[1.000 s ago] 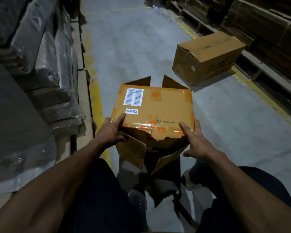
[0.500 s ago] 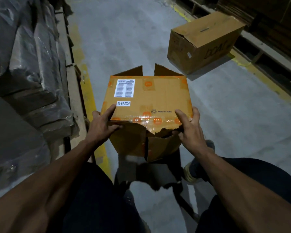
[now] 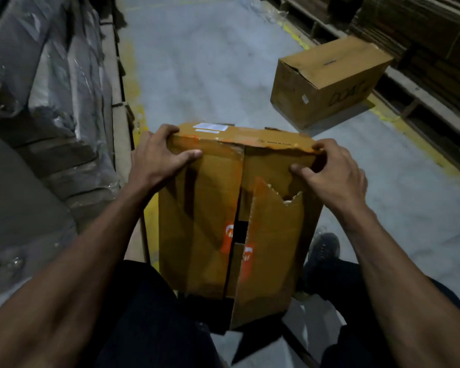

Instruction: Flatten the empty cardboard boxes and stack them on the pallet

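Note:
An orange-taped cardboard box (image 3: 205, 216) is held in front of my lap, its torn flap side turned toward me and its labelled side facing away and up. My left hand (image 3: 157, 158) grips the box's upper left corner, thumb on the near face. My right hand (image 3: 329, 173) grips the upper right corner with curled fingers. The two near flaps meet at a ragged middle seam with a dark gap. A second, closed brown box (image 3: 327, 78) stands on the floor ahead to the right.
Plastic-wrapped stacks (image 3: 45, 83) on a pallet line the left side behind a yellow floor line (image 3: 136, 102). Flattened cardboard stacks (image 3: 422, 27) on pallets run along the right. Grey concrete floor (image 3: 210, 62) stretches ahead. My shoe (image 3: 324, 248) shows beside the box.
The box has been tipped so its labelled face turns away and the torn flap side faces me. Both hands shifted to the top corners. The view swung slightly left.

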Motion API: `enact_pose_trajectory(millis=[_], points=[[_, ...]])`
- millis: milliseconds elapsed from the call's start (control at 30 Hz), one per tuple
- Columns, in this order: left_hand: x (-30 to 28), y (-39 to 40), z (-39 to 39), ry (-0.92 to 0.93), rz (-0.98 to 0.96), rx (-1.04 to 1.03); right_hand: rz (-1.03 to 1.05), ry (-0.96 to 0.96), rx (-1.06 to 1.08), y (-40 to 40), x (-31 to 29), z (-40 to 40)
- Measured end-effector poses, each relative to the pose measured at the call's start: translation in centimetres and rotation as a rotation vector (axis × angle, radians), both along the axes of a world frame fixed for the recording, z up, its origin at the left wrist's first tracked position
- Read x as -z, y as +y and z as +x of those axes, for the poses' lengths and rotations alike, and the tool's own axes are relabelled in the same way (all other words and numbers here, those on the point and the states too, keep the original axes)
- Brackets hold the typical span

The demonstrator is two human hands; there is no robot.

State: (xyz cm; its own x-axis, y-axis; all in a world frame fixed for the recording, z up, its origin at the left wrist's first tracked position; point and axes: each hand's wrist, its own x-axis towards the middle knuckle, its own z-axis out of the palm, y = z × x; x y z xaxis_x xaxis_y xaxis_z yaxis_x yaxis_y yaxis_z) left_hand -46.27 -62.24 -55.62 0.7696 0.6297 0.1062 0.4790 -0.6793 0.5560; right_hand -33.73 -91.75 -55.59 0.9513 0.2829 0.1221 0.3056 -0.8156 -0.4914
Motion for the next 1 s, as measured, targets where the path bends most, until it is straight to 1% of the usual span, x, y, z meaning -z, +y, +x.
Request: enact_pose_trajectory(millis=[67, 133, 200, 300, 367, 467, 633, 700, 767, 867, 933, 1000], points=[[0.4, -0.1, 0.9, 0.024, -0.004, 0.005, 0.057, 0.045, 0.038, 0.1, 0.5, 0.4], [2.1, -0.8, 1.2, 0.028, -0.082, -0.022, 0.194, 0.137, 0.049, 0.2, 1.8, 0.4], [4.6, -1.9, 1.0, 0.01, -0.21, -0.049, 0.368, 0.259, 0.049, 0.3, 3.4, 0.3], [7.8, -3.5, 0.0, -0.091, -0.424, -0.131, 0.632, 0.418, 0.098, 0.1, 5.7, 0.1], [8.7, -4.2, 0.0, -0.136, -0.566, -0.201, 0.734, 0.478, 0.081, -0.3, 6.7, 0.3], [9.4, -4.7, -0.1, -0.122, -0.64, -0.208, 0.727, 0.555, 0.051, -1.2, 8.4, 0.0], [12.3, -5.8, -1.5, 0.046, -0.736, -0.224, 0.627, 0.711, 0.177, -2.2, 11.9, -1.9], [13.3, -6.1, -1.6, 0.118, -0.783, -0.226, 0.617, 0.745, 0.236, -2.4, 12.8, -1.8], [13.8, -6.3, -1.5, 0.145, -0.802, -0.229, 0.609, 0.759, 0.26, -2.5, 13.2, -1.6], [13.5, -6.3, -1.1, 0.131, -0.761, -0.23, 0.587, 0.707, 0.279, -2.1, 12.9, -1.4], [13.1, -5.9, -0.8, 0.109, -0.7, -0.261, 0.499, 0.642, 0.298, -1.7, 12.9, -0.9], [12.7, -5.5, -0.6, 0.097, -0.598, -0.297, 0.402, 0.607, 0.317, -1.3, 12.7, -0.2]])
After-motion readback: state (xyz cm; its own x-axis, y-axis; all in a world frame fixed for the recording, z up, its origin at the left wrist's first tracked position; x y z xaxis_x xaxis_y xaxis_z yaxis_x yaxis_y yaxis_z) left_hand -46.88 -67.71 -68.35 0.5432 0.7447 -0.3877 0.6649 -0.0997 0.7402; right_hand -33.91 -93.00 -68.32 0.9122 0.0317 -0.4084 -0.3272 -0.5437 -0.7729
